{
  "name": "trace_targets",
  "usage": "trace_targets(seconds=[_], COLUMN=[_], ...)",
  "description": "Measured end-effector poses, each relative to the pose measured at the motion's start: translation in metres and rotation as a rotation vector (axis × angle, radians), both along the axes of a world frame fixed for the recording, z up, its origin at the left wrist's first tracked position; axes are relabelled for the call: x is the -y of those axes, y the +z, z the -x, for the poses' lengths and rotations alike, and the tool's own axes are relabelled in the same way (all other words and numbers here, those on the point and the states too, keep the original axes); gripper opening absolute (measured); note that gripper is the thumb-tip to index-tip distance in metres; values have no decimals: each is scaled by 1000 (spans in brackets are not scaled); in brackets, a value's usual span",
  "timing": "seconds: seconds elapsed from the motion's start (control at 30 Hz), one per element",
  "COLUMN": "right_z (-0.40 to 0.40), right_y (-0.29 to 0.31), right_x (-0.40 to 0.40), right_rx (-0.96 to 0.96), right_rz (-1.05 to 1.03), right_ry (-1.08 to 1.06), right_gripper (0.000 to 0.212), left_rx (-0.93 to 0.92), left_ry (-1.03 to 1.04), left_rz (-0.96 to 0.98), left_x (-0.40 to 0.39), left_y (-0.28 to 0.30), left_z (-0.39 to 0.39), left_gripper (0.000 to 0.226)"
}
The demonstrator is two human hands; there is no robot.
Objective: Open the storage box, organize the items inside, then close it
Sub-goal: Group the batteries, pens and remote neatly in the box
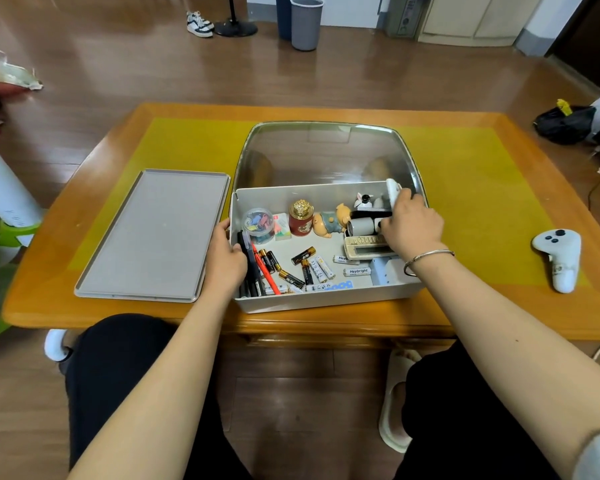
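An open white storage box (326, 296) stands at the table's front middle. Its grey lid (153, 237) lies flat to the left. My left hand (226, 258) grips the box's left wall beside black and red pens (255, 268). My right hand (411, 223) is inside at the right and pinches a white oblong object (392, 191), over a black-and-white gadget (361, 225) and a calculator (368, 245). Loose batteries (305, 268) lie across the floor of the box. A tub of clips (257, 225), a red tin (301, 218) and a pig figure (331, 221) stand along the back.
A clear curved cover (326, 154) stands behind the box. A white game controller (560, 258) lies on the yellow mat (471, 202) at the right. The wooden table edge (222, 322) is close to my knees. A grey bin (305, 22) stands on the floor beyond.
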State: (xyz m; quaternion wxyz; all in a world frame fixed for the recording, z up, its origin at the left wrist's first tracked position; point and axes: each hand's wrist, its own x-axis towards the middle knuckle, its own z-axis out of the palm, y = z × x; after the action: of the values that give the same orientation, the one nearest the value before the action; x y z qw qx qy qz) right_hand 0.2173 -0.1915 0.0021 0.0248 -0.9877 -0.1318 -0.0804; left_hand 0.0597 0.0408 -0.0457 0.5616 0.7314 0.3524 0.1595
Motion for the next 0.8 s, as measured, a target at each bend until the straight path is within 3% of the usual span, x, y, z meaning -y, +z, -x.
trace_targets(seconds=[0.1, 0.3, 0.37, 0.53, 0.7, 0.8], right_z=[-6, -15, -14, -3, 2, 11], right_y=[4, 17, 16, 4, 4, 10], right_x=[6, 12, 13, 21, 20, 7], right_rx=[58, 19, -24, 0, 66, 55], right_rz=[-77, -305, -273, -104, -154, -200], right_ry=[17, 64, 54, 33, 68, 250], right_gripper=[26, 23, 19, 35, 40, 39], left_rx=[18, 23, 20, 27, 75, 92], left_ry=[1, 2, 3, 12, 25, 35], left_rz=[25, 38, 41, 44, 76, 107], left_x=[0, 0, 0, -1, 1, 6], left_y=[-1, -2, -2, -3, -3, -4], left_z=[0, -1, -1, -1, -1, -3], left_gripper=[50, 50, 49, 50, 50, 51])
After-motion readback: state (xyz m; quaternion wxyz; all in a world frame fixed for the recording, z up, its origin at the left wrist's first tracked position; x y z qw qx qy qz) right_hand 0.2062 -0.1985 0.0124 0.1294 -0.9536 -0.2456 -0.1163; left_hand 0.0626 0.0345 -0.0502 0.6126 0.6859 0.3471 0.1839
